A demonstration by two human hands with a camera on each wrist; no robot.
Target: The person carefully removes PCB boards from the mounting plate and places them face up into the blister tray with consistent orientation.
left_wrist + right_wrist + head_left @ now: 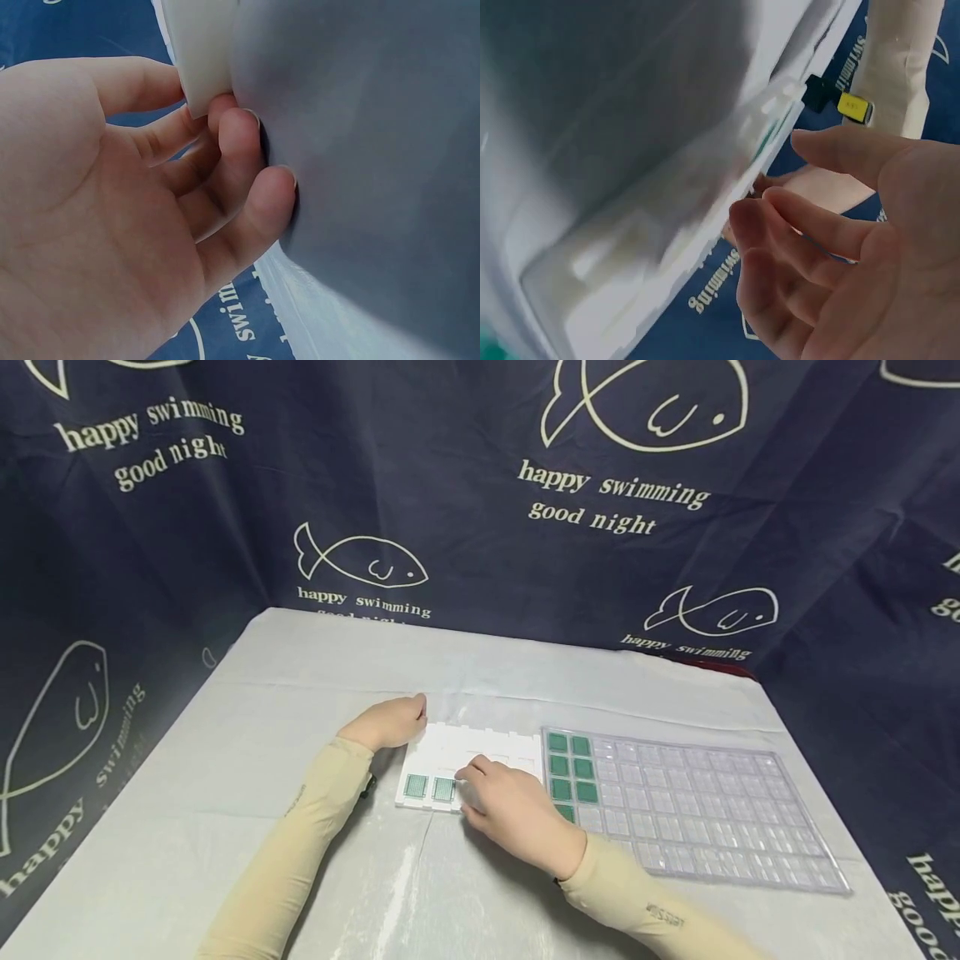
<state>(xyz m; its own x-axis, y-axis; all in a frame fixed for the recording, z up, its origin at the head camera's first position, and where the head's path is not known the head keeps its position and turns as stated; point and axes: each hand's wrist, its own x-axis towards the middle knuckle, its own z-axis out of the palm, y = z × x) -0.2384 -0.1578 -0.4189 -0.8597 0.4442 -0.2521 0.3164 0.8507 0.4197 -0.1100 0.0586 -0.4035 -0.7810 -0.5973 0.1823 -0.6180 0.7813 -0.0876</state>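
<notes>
A white board [450,743] with a notched rim lies on the table and carries two green patterned squares, a left one [416,786] and a right one [443,789]. My left hand [386,722] grips the board's far left corner; in the left wrist view the white corner [206,60] sits between thumb and fingers. Over the board's right half is my right hand [517,810], its fingertips close to the right green square. The right wrist view shows that hand [840,247] with loosely bent fingers, thumb apart, and nothing visible between them.
To the board's right lies a clear compartment tray [697,810]. Several green squares [559,766] fill its left columns, partly hidden by the right forearm. A whitish cloth [360,868] covers the table, and a dark blue fish-print curtain [465,485] hangs behind it.
</notes>
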